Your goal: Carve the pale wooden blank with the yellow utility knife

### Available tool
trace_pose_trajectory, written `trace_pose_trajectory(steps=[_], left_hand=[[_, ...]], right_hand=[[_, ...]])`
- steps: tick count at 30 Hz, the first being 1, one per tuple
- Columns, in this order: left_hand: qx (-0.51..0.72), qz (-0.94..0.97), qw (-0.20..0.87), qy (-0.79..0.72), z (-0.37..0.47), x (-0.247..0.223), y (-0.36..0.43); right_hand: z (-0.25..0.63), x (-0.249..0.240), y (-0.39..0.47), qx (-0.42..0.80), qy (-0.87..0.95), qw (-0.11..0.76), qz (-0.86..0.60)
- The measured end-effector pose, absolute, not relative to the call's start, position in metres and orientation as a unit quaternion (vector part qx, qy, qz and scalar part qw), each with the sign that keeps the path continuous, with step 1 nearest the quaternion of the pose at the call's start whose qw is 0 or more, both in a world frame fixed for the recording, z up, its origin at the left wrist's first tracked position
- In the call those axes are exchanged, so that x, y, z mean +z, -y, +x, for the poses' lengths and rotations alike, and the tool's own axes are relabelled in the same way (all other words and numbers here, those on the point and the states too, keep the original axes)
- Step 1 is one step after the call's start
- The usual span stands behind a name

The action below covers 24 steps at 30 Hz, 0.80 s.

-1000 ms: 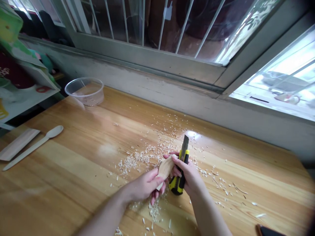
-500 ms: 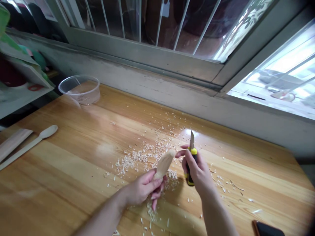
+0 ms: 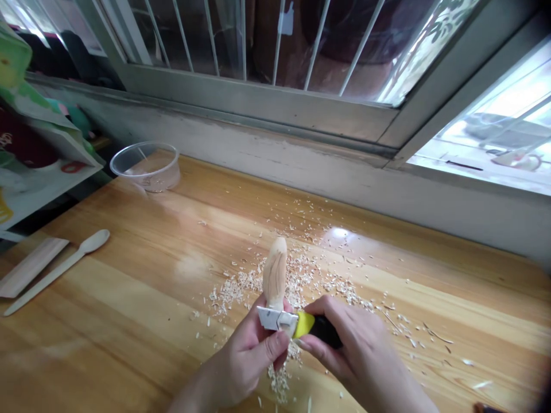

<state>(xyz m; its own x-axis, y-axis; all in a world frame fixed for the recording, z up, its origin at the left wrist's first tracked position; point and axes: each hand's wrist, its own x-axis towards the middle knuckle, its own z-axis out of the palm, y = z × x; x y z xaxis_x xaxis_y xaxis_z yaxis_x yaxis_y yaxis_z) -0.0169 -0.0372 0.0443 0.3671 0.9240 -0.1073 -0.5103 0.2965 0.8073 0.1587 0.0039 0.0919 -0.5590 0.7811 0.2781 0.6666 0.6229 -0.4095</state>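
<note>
My left hand [image 3: 253, 355] is closed around the lower part of a pale carved piece of wood [image 3: 275, 269], whose rounded end points up and away from me. Dark lines run along its face. In my right hand [image 3: 357, 350] is a utility knife [image 3: 305, 325] with a yellow and black handle. Its blade lies across the wood just above my left thumb, and appears to touch it. What shape the wood has inside my left fist is hidden.
Wood shavings [image 3: 241, 287] are scattered over the wooden table [image 3: 142, 275]. A wooden spoon [image 3: 64, 267] and a flat wood strip [image 3: 32, 267] lie at the left. Near the wall stands a clear plastic bowl [image 3: 161, 178]. A dark object [image 3: 486, 407] shows at the bottom right edge.
My right hand has swung the knife left and down, from upright beside the wood to across it. The left hand has turned the wood more upright, showing its lined face.
</note>
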Motion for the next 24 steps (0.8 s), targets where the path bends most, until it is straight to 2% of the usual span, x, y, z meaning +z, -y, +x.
trace_pose_trajectory(steps=[17, 24], left_hand=[[0.423, 0.436, 0.713, -0.350, -0.014, 0.060, 0.032], [0.407, 0.451, 0.737, -0.297, -0.010, 0.085, 0.000]], right_hand=[[0.165, 0.090, -0.007, 0.120, 0.879, 0.216, -0.407], [0.172, 0.114, -0.019, 0.113, 0.869, 0.218, -0.429]])
